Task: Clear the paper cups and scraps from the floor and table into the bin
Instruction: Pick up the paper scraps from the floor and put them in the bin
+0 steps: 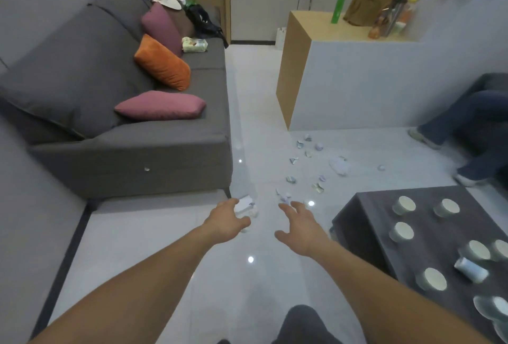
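1. Gathering litter off the floor (165, 247) first, our left hand (228, 220) curls round a white crumpled scrap (244, 204) near the sofa (137, 151).
2. Our right hand (299, 225) spreads open and empty, reaching toward loose scraps (319, 187) ahead.
3. Paper cups (404, 204) wait on the dark table (371, 220); no bin shows.

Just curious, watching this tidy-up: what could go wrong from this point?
Small scraps lie scattered over the glossy floor; pale ones may be missed. One cup lies on its side on the dark table and might roll off if bumped. No bin is in view, so a handful could drop on the way.
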`<state>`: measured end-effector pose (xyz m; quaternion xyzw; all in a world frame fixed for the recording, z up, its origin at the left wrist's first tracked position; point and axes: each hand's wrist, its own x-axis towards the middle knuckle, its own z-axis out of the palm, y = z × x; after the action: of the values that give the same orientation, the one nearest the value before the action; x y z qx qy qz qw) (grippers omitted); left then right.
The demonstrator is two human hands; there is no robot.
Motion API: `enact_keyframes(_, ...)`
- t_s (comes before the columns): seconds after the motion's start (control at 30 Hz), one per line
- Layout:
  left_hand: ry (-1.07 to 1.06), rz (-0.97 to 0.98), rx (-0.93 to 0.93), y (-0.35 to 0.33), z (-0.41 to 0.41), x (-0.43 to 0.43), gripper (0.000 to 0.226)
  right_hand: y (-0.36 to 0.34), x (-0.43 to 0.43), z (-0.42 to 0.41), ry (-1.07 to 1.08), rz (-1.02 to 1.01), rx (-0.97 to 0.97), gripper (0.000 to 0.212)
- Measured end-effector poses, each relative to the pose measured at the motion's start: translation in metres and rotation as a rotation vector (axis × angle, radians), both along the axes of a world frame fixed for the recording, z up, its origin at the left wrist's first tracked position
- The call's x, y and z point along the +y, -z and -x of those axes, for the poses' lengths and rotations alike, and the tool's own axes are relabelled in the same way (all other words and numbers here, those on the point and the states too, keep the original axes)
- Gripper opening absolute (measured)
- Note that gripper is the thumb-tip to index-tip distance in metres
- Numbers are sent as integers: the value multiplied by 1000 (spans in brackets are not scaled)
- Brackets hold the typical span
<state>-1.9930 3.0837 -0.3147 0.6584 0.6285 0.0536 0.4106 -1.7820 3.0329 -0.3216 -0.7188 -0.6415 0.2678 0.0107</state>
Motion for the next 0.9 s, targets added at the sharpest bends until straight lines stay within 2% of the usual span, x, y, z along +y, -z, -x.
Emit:
enact_keyframes(0.2,-106,85,-11,39,-31,109,58,50,129,-36,-86,67,35,70)
enact_keyframes(0.4,-231,260,80,93,-75,209,70,117,260,-84,-214,209,59,71)
enact_keyframes(0.53,-296,369,94,141,-101,261,67,174,324,-103,-281,288,57,70)
enact_keyframes(0.7,-387,440,70,255,-120,307,66,294,379,-103,-303,374,58,68)
enact_keyframes(0.9,-403,523,75,447,-116,328,66,487,410,-90,-314,447,-11,66)
